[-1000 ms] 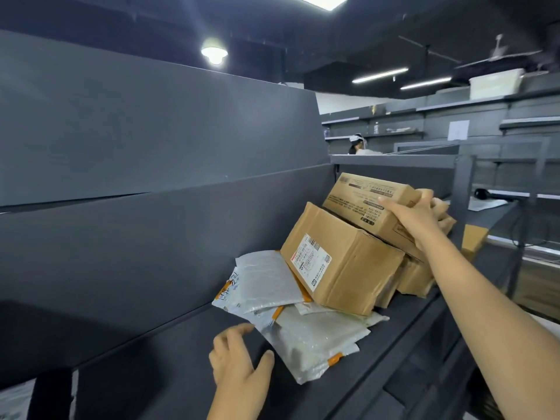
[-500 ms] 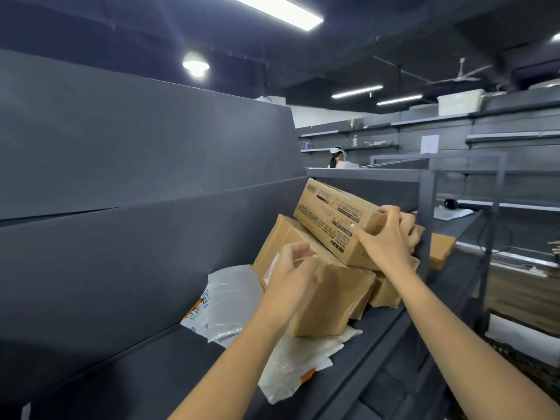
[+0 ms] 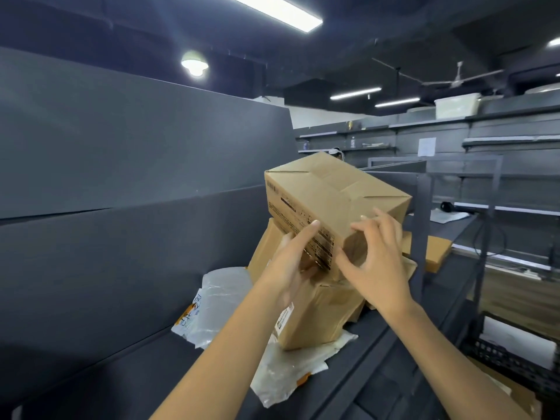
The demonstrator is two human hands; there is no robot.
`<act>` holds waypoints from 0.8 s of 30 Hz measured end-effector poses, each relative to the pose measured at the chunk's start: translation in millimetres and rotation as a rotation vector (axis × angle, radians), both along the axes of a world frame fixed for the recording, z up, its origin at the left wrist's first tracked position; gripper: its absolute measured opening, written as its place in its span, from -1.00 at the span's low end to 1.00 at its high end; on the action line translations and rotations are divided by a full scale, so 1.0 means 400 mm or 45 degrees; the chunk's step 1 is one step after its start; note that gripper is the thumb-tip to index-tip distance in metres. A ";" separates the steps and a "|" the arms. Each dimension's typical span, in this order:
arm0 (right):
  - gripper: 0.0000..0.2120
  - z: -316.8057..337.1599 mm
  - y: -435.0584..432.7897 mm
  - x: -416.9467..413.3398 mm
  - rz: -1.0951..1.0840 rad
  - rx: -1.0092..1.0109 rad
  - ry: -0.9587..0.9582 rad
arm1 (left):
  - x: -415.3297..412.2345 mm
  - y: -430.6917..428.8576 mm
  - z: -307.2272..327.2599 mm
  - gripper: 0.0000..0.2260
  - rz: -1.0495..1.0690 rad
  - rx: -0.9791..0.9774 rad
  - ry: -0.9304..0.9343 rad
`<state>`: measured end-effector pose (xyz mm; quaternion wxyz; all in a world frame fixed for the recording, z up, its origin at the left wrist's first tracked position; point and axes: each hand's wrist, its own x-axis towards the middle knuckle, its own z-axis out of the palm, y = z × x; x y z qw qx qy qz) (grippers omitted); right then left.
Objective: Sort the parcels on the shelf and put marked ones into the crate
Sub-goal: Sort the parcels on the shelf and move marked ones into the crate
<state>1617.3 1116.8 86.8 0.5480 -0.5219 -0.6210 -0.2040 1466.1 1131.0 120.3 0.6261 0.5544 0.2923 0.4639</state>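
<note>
A brown cardboard box point(image 3: 333, 195) with printed text on its side is tilted up above the parcel pile on the grey shelf point(image 3: 136, 371). My left hand point(image 3: 291, 262) lies with straight fingers against its printed side, thumb beneath. My right hand point(image 3: 375, 268) grips its near corner, fingers spread over the top face and thumb on the end. Under it sits a larger box with a white label point(image 3: 318, 316). White plastic mailers point(image 3: 218, 301) lie flat under the boxes. A black crate point(image 3: 515, 362) shows at the lower right, mostly cut off.
A flat brown parcel point(image 3: 438, 250) lies further along the shelf behind a grey upright post point(image 3: 421, 225). The grey back panel point(image 3: 121, 177) rises on the left. More grey shelving fills the far right, with a white bin point(image 3: 456, 106) on top.
My left hand moved from the larger labelled box up to the top box. Both hands have tipped and raised that box, so its flapped face now shows.
</note>
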 end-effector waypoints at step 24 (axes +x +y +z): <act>-0.04 0.053 -0.018 -0.162 0.470 -0.250 0.197 | -0.219 0.047 0.014 -0.45 0.028 -0.265 -0.457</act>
